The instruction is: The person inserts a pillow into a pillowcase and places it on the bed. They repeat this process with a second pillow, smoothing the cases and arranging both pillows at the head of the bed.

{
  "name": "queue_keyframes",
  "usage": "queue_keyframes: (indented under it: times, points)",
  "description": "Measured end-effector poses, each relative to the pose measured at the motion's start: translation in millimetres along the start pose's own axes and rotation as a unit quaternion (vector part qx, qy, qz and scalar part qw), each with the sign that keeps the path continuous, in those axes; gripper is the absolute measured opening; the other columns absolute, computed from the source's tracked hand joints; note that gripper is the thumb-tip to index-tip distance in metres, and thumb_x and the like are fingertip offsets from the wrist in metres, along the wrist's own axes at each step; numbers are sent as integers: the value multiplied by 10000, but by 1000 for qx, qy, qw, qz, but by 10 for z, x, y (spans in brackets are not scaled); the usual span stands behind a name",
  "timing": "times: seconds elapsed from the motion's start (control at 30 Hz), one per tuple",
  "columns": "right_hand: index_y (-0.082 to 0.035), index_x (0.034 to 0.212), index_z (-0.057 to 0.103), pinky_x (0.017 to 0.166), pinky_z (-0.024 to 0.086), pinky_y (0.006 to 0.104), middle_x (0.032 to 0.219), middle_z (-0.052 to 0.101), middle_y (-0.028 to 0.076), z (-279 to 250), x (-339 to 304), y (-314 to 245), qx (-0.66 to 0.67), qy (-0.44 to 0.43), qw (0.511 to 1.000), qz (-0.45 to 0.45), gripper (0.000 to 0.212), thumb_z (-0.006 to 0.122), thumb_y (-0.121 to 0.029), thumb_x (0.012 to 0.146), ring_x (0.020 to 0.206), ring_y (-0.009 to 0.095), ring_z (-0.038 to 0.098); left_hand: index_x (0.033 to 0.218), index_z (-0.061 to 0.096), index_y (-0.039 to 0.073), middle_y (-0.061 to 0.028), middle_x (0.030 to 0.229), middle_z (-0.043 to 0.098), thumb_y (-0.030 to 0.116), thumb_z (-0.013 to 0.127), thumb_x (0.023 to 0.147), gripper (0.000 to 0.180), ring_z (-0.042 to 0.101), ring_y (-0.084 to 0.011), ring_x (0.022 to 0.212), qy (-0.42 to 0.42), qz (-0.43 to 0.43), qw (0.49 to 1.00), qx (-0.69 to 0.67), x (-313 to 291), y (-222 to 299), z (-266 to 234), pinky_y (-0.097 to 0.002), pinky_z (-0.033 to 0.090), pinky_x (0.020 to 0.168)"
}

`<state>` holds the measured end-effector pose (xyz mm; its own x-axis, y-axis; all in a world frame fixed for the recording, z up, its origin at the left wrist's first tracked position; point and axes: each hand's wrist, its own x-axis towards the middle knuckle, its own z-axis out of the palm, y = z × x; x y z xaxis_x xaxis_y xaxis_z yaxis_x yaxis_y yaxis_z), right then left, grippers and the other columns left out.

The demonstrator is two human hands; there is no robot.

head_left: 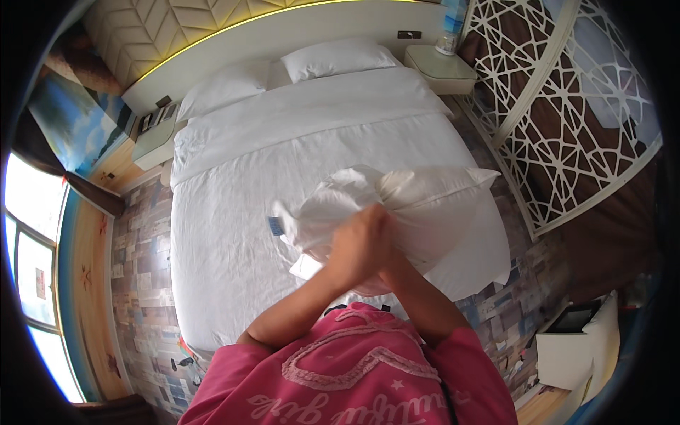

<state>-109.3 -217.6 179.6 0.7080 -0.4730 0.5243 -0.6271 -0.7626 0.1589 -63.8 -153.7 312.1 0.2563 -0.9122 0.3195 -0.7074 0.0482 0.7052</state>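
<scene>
My left hand is in front of my body over the near part of the bed, slightly blurred. Its fingers look curled closed on the white cloth of a pillowcase. Right against it is my right hand, mostly covered by the left, so its fingers do not show. The pillowcase lies bunched to the left, with a small blue tag at its edge. A plump white pillow extends to the right of my hands, one corner pointing right. Where the pillow and the case meet is partly hidden by my hands.
The bed's white sheet spreads under the pillow. Two more pillows rest at the headboard. Nightstands flank the bed. A white lattice screen stands on the right, and a white bin-like box is at lower right.
</scene>
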Motion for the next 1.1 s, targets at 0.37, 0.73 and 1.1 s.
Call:
queue_keyframes:
  times: [0.37,0.73,1.1]
  points:
    - [-27,1286,521,1082,253,539,1403,425,194,-1209,-612,1092,117,236,949,173,523,685,-256,845,1301,397,373,743,533,21,-36,653,531,116,602,736,118,476,-96,618,24,-204,945,-253,100,-665,-439,-293,407,536]
    - [26,1286,478,937,442,336,1204,569,128,-946,-610,1174,707,160,490,484,581,753,-220,836,1076,206,555,740,584,4,-222,785,648,171,586,814,183,612,-426,753,17,-120,961,250,313,-746,-428,-489,476,692]
    - [28,1101,563,814,472,300,989,624,91,-1149,-141,957,522,276,709,387,266,668,-102,895,886,173,593,766,539,-25,-157,635,513,113,583,841,163,522,-185,619,24,-51,998,-24,511,-302,-595,-363,434,588]
